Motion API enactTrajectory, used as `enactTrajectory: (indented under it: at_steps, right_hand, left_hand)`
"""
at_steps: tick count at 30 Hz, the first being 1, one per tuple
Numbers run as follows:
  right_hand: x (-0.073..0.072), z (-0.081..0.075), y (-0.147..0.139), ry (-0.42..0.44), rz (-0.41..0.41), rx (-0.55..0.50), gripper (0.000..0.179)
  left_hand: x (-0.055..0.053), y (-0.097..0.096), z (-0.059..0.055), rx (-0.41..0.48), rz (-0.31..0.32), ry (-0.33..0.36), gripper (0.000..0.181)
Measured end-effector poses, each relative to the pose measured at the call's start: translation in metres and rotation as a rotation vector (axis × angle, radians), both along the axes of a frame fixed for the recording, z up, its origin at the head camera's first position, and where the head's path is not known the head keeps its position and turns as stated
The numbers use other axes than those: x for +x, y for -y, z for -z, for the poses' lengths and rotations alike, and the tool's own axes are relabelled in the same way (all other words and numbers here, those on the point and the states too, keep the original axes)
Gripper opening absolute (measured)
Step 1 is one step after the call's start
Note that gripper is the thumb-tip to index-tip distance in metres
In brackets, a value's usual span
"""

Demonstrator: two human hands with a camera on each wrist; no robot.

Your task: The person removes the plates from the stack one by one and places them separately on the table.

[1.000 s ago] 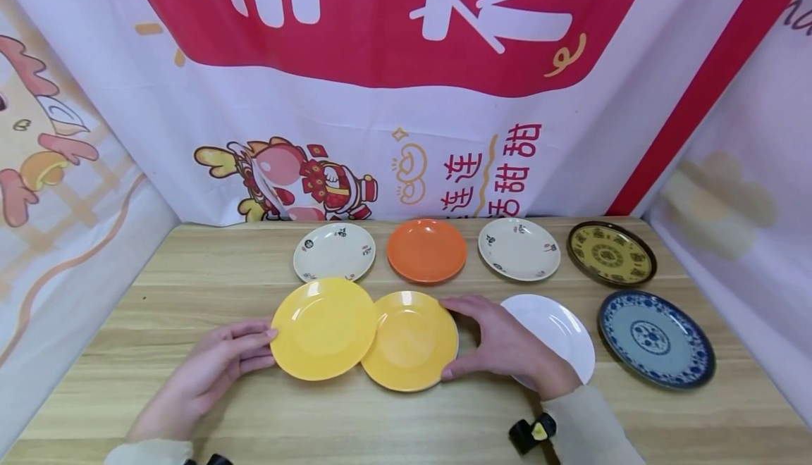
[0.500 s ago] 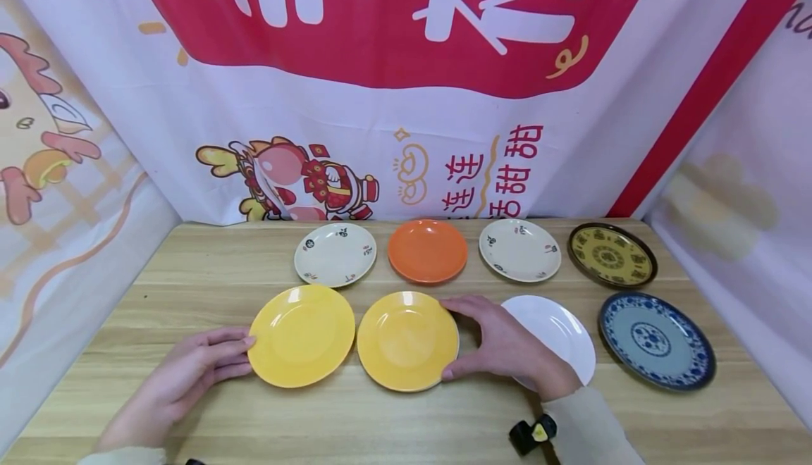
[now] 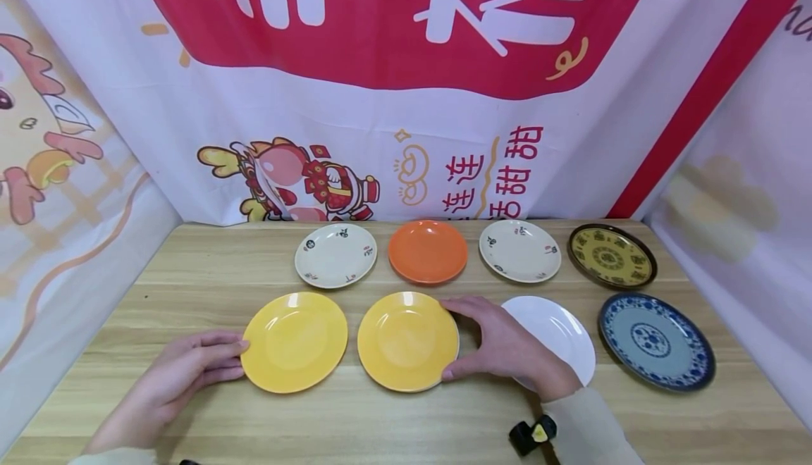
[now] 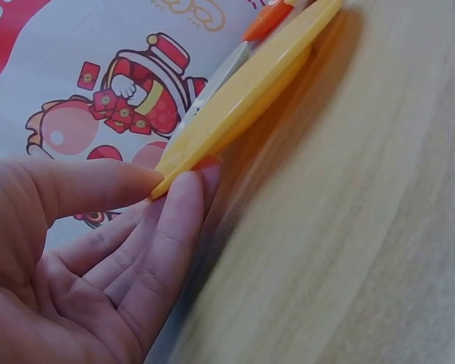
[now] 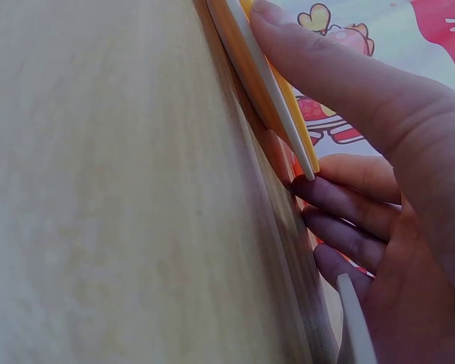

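In the head view my left hand [image 3: 180, 377] pinches the left rim of a plain yellow plate [image 3: 294, 342]. The left wrist view shows the thumb on top of this plate's rim [image 4: 235, 102] and fingers beneath it, the held edge apart from the wooden table. To its right, a small gap away, lies a second yellow plate [image 3: 408, 342]. My right hand [image 3: 507, 345] grips that one's right edge between thumb and fingers. From the right wrist, a pale edge [image 5: 292, 125] shows along the yellow rim; whether it is a separate plate I cannot tell.
Along the back stand a patterned cream plate [image 3: 336, 256], an orange plate [image 3: 428, 252], another cream plate [image 3: 519, 251] and a brown-rimmed plate [image 3: 612, 255]. A white plate [image 3: 558, 331] lies partly under my right forearm, beside a blue-patterned plate [image 3: 656, 339]. Printed cloth [image 3: 406, 109] walls the table.
My left hand has moved left and slightly nearer with its yellow plate, which overlapped the other yellow plate and now lies apart from it. My right hand has stayed in place.
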State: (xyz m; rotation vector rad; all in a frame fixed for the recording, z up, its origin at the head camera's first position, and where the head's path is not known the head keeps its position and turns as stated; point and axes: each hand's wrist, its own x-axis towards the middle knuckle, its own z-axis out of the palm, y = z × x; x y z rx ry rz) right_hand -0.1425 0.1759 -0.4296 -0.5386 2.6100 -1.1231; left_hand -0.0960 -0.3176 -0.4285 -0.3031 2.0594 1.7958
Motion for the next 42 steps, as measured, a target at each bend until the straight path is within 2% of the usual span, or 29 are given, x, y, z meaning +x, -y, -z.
enactTrajectory:
  at_steps: [12, 25, 33, 42]
  right_hand:
    - [0.000, 0.000, 0.000, 0.004, 0.008, 0.006, 0.109]
    - [0.001, 0.000, 0.000, 0.007, 0.006, -0.003, 0.109]
    - [0.000, 0.000, 0.000, 0.019, 0.011, -0.002, 0.108]
    - [0.000, -0.001, 0.000, 0.015, 0.006, -0.009, 0.108]
  left_hand:
    - [0.001, -0.007, -0.005, -0.060, -0.026, -0.012, 0.039]
    - [0.001, -0.012, -0.002, -0.085, -0.062, -0.003, 0.038]
    - [0.001, -0.016, -0.005, -0.171, -0.045, -0.007, 0.047]
    - [0.000, -0.019, -0.008, -0.248, -0.039, -0.017, 0.038]
